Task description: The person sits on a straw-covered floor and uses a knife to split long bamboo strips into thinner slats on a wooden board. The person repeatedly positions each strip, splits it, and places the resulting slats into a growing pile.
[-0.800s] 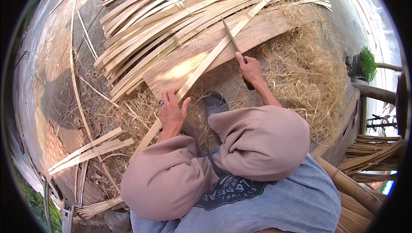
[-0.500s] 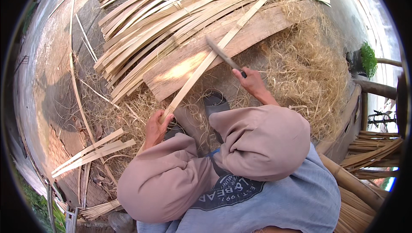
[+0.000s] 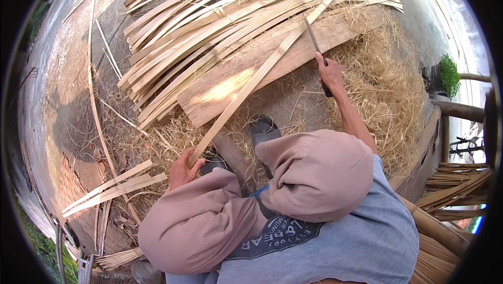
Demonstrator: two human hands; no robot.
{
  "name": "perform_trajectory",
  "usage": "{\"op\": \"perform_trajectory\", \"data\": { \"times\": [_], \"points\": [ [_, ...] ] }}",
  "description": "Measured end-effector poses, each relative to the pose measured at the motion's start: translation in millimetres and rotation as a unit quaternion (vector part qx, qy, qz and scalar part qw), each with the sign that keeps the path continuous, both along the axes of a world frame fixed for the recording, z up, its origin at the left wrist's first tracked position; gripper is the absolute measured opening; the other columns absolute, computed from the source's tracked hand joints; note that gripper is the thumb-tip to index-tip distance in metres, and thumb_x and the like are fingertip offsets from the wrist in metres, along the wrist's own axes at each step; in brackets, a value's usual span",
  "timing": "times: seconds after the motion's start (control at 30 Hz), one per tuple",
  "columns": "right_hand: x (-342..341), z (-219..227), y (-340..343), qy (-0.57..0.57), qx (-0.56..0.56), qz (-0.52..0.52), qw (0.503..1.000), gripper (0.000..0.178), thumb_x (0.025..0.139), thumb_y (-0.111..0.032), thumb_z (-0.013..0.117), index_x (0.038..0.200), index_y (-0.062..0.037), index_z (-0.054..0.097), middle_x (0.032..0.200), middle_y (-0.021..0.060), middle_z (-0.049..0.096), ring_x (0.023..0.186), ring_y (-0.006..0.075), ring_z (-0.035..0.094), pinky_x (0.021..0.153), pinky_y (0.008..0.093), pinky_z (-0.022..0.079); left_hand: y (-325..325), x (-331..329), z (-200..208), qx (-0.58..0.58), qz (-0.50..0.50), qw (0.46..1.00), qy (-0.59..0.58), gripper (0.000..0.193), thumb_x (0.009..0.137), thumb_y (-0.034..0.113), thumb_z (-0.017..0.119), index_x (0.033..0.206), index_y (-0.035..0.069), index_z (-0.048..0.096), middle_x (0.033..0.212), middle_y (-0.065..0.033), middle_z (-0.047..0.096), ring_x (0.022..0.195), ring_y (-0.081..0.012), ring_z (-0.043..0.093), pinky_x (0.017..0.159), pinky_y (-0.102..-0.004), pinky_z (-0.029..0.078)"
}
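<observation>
My left hand (image 3: 184, 169) grips the near end of a long pale bamboo strip (image 3: 251, 82), just beyond my left knee. The strip slants away to the upper right, across a wooden board (image 3: 217, 93) and over a pile of similar strips. In my right hand (image 3: 331, 73) is a knife (image 3: 313, 38) with a dark handle; its narrow blade points away and its tip meets or lies very near the strip's far part. My right arm is stretched out over the shavings.
Many bamboo strips (image 3: 183, 53) lie heaped behind the board. Curly shavings (image 3: 390, 90) cover the ground at right. A few short strips (image 3: 115, 187) lie at left. Sandals (image 3: 263, 128) show between my knees. A bamboo pole (image 3: 435, 226) and bundled strips (image 3: 456, 190) are at lower right.
My right hand has moved away and to the right with the knife, along the strip toward its far end. My left hand has drawn slightly nearer and left, still gripping the strip.
</observation>
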State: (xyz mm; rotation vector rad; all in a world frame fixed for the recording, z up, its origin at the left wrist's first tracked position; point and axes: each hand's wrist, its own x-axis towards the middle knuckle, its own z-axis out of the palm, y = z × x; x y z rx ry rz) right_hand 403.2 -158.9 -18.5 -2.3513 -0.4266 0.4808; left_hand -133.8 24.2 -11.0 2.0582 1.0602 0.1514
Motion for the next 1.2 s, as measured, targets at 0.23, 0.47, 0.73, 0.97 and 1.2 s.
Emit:
{"op": "perform_trajectory", "data": {
  "times": [0.23, 0.47, 0.73, 0.97, 1.2],
  "points": [
    [-196.8, 2.8, -0.8, 0.002, 0.008, 0.287, 0.958, 0.064, 0.098, -0.06, 0.064, 0.077, 0.0009, 0.062, 0.067, 0.0217, 0.063, 0.06, 0.0378, 0.063, 0.06, 0.0489, 0.049, -20.4, 85.0, -3.0, 0.102, -0.033, 0.994, 0.02, 0.039, 0.097, 0.034, 0.074, 0.133, 0.018, 0.072, 0.081, -0.0159, 0.069, 0.074, -0.0336, 0.066, 0.069, -0.0451, 0.05],
    [-60.7, -10.4, -9.8, -0.144, -0.049, 0.144, 0.978, 0.065, 0.097, -0.06, 0.064, 0.069, -0.0013, 0.06, 0.059, 0.0164, 0.06, 0.06, 0.0336, 0.065, 0.057, 0.046, 0.05, -17.3, 100.4, 25.5, 0.013, -0.017, 0.998, 0.053, 0.032, 0.102, 0.031, 0.066, 0.13, 0.016, 0.073, 0.092, -0.0201, 0.073, 0.079, -0.0321, 0.069, 0.074, -0.0392, 0.052],
    [-101.6, 5.9, 8.7, -0.037, 0.004, 0.197, 0.98, 0.066, 0.097, -0.061, 0.065, 0.07, -0.0014, 0.059, 0.056, 0.0131, 0.057, 0.054, 0.0246, 0.061, 0.055, 0.0427, 0.049, -13.0, 88.3, 9.5, -0.108, 0.027, 0.994, 0.007, 0.035, 0.105, 0.029, 0.064, 0.129, 0.006, 0.072, 0.119, -0.0172, 0.076, 0.102, -0.0171, 0.072, 0.091, -0.0307, 0.054],
    [-48.5, 5.1, -11.2, -0.108, -0.065, 0.207, 0.97, 0.064, 0.095, -0.063, 0.066, 0.075, -0.0024, 0.062, 0.062, 0.015, 0.06, 0.059, 0.0276, 0.063, 0.056, 0.0457, 0.048, -1.1, 32.5, 16.2, -0.174, 0.021, 0.984, 0.032, 0.037, 0.106, 0.029, 0.063, 0.132, 0.005, 0.07, 0.115, -0.0197, 0.077, 0.098, -0.0156, 0.069, 0.089, -0.0316, 0.053],
    [44.3, -12.8, -10.4, -0.187, -0.091, 0.103, 0.973, 0.079, 0.095, -0.073, 0.057, 0.073, 0.0018, 0.064, 0.062, 0.0205, 0.06, 0.063, 0.0311, 0.065, 0.062, 0.0456, 0.049, -4.6, -8.0, 22.0, 0.027, -0.012, 0.999, 0.042, 0.036, 0.102, 0.03, 0.066, 0.134, 0.015, 0.071, 0.077, -0.0145, 0.066, 0.067, -0.0253, 0.059, 0.067, -0.0378, 0.049]
  ]
}}
